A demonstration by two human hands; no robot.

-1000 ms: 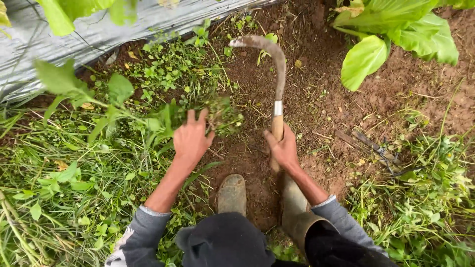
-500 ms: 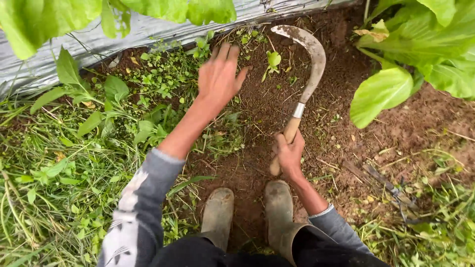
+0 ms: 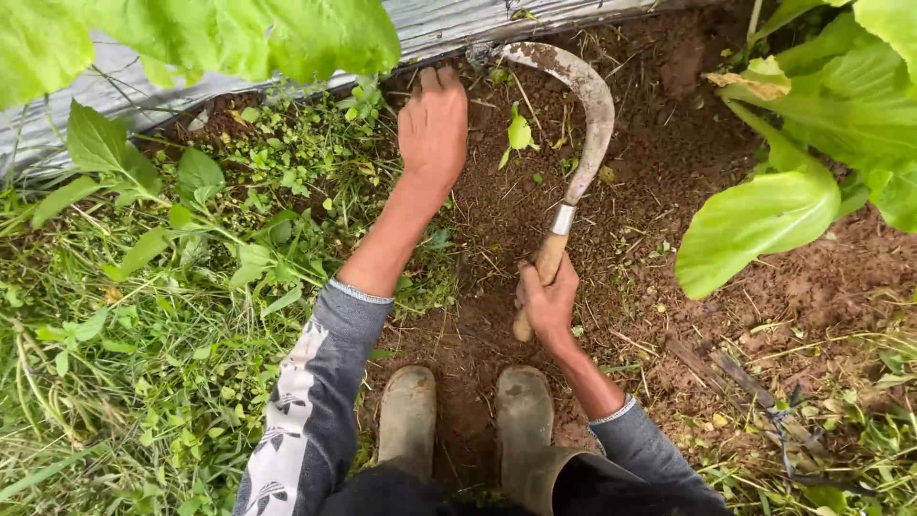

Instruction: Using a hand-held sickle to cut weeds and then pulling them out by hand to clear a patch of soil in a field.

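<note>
Left hand (image 3: 435,124) has advanced to the weeds (image 3: 296,158) at the plastic edge, fingers together. Right hand (image 3: 549,306), fingers clamped on sickle (image 3: 583,143), must hook behind them.

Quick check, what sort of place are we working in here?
Most likely an outdoor vegetable plot: bare brown soil, weeds, broad-leafed plants and silver plastic sheeting along the edge. The right hand holds a sickle.
</note>
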